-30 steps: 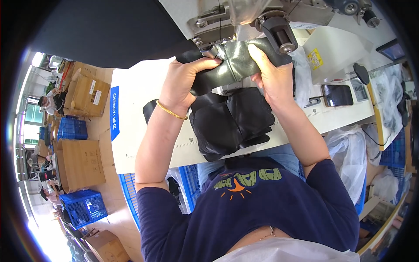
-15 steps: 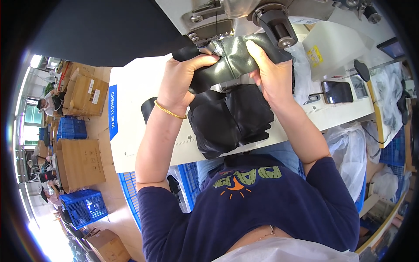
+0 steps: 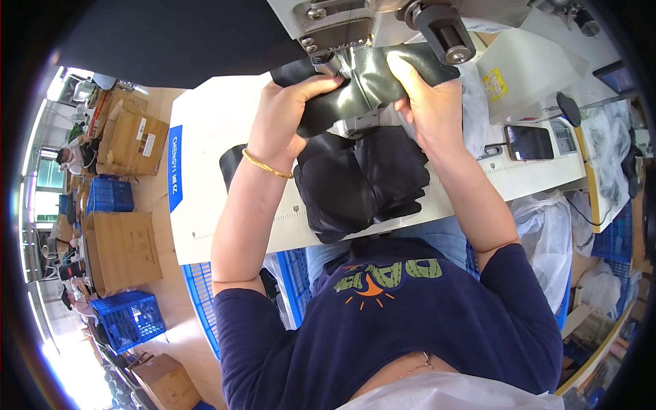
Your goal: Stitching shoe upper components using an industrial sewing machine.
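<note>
A shiny black leather-like piece (image 3: 372, 89) is stretched between my two hands beneath the sewing machine's head (image 3: 335, 37). My left hand (image 3: 283, 113) grips its left part, thumb on top close to the presser foot (image 3: 329, 65), the other fingers underneath. On the right part lies the thumb of my right hand (image 3: 430, 102), with its fingers curled below the edge. A seam runs across the piece between the hands. Nearer to me, a stack of similar black pieces (image 3: 362, 178) sits at the table's front edge. Another dark piece (image 3: 234, 166) shows beside my left forearm.
The white sewing table (image 3: 225, 137) carries a phone (image 3: 529, 143) at the right, near clear plastic wrap (image 3: 475, 109). Blue crates (image 3: 130, 321) and cardboard boxes (image 3: 123, 253) stand on the floor at the left. A plastic bag (image 3: 543, 239) hangs off the right side.
Both hands keep their grip on the black piece. The piece looks turned a little, its left part slightly nearer to me. The whole view has shifted slightly.
</note>
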Motion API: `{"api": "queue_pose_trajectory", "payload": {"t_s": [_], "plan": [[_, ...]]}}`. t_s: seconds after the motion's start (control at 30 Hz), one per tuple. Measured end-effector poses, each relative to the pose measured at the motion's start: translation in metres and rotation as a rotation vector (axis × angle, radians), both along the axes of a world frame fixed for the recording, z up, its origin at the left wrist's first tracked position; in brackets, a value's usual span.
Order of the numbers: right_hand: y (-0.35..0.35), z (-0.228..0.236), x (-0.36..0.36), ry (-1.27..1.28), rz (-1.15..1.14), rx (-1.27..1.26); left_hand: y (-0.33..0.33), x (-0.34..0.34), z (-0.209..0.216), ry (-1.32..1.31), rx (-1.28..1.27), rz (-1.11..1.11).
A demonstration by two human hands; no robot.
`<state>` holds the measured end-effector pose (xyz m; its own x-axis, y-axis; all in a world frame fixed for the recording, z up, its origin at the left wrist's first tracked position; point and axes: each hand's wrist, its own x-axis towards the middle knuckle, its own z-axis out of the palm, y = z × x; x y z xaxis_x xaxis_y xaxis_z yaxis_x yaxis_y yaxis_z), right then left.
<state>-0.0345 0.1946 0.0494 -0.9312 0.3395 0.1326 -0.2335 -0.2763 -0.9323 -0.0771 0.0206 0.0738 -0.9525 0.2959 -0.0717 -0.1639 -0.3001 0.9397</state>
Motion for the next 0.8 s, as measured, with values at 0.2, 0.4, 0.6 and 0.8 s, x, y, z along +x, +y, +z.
{"api": "queue_pose_trajectory", "payload": {"t_s": [0.2,0.4,0.6,0.8], "plan": [[0.000,0.001,-0.003,0.016,0.001,-0.021,-0.001,0.003,0.003,-0.092,-0.006,0.013],[0.006,-0.003,0.005,0.050,0.040,-0.064,-0.021,-0.001,0.002,-0.295,0.229,-0.127],[-0.002,0.005,0.024,-0.061,0.043,0.111,-0.012,0.012,-0.007,-0.209,0.041,-0.110],[-0.022,-0.006,0.065,-0.101,0.033,-0.072,-0.007,0.068,-0.027,-0.143,0.150,-0.024]]}}
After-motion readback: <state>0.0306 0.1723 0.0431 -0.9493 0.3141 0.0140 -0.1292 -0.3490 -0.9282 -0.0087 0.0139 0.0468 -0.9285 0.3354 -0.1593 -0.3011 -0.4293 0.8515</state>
